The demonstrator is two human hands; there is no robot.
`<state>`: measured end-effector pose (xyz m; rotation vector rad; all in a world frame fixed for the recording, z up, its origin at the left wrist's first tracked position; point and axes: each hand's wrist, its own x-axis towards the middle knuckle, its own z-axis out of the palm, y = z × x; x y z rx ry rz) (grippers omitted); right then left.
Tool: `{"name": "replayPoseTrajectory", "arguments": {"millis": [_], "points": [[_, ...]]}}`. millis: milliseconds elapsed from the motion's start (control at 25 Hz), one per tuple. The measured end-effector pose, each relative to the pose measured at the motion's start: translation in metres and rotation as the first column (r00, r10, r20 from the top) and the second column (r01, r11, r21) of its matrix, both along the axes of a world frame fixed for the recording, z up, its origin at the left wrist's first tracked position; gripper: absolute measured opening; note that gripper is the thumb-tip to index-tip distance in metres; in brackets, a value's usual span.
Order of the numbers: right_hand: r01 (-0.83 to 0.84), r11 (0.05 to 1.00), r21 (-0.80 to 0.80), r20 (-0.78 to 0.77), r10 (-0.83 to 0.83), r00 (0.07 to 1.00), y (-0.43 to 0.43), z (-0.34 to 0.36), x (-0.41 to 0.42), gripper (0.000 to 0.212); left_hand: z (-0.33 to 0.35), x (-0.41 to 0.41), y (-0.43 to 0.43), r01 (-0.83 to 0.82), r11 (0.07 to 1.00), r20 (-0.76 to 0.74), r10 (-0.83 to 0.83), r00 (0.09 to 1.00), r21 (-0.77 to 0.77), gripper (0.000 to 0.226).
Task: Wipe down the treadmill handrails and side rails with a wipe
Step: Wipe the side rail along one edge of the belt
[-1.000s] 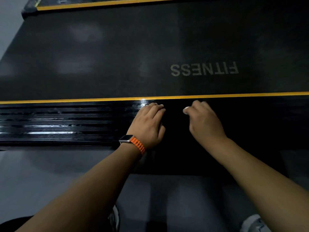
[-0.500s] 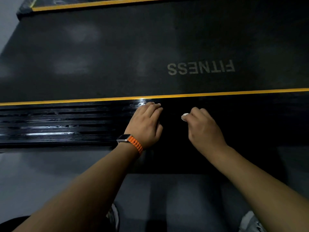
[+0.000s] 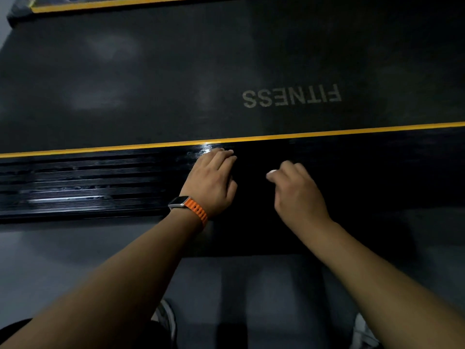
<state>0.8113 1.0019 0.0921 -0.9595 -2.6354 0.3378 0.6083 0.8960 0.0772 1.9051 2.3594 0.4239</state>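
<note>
The near side rail [image 3: 88,182] of the treadmill is black, ribbed and glossy, and runs left to right below a yellow stripe [image 3: 352,132]. My left hand [image 3: 214,182], with an orange-strapped watch on the wrist, rests palm down on the rail, its fingertips near the stripe. My right hand [image 3: 299,195] is over the rail just to the right, its fingers curled round a small white wipe [image 3: 272,173]. Only a corner of the wipe shows at the fingertips. The rail under and right of my hands lies in deep shadow.
The dark running belt [image 3: 176,71] with the word FITNESS lies beyond the stripe. The far side rail [image 3: 100,2] with its own yellow stripe runs along the top edge. Grey floor [image 3: 50,253] is in front of the rail, with my shoes [image 3: 164,316] at the bottom.
My right hand with the wipe has slid across the rail toward me, away from the yellow stripe. My left hand has stayed in place on the rail.
</note>
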Motion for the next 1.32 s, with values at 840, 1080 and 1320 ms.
{"name": "replayPoseTrajectory", "arguments": {"millis": [840, 1080, 1320], "points": [[-0.027, 0.999, 0.026, -0.032, 0.028, 0.999, -0.036, -0.007, 0.010, 0.029, -0.001, 0.000, 0.002, 0.004, 1.000, -0.011, -0.004, 1.000, -0.001, 0.057], [0.157, 0.988, -0.001, -0.075, -0.157, 0.985, -0.015, -0.005, 0.049, 0.023, 0.000, 0.001, 0.001, -0.007, 1.000, -0.015, 0.007, 1.000, 0.012, 0.056], [0.011, 0.999, 0.033, -0.046, -0.010, 0.999, -0.026, -0.006, 0.036, 0.024, 0.004, 0.008, 0.006, -0.019, 1.000, -0.050, 0.019, 0.999, 0.006, 0.052]]}}
